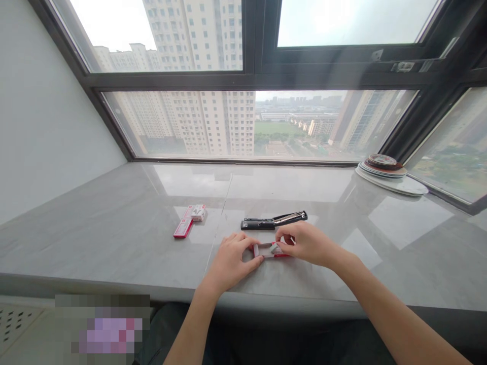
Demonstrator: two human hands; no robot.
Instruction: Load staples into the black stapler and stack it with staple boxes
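A small red-and-white box (266, 256) lies on the grey stone sill, its pale inner tray showing. My left hand (234, 259) grips the left end of this box between thumb and fingers. Over the box's right end, my right hand (302, 242) is closed in a pinch, beside a small pale grey-green piece (273, 247). What the fingertips hold is too small to make out. Just beyond both hands lies a black stapler (258, 223), opened out, its metal channel tilted up to the right.
Left of the stapler lie a flat red-and-white box (184, 227) and a smaller white box (198, 213) touching it. Stacked plates (391, 180) stand in the far right corner by the window frame (243, 81). The sill's front edge (289, 299) runs close before me.
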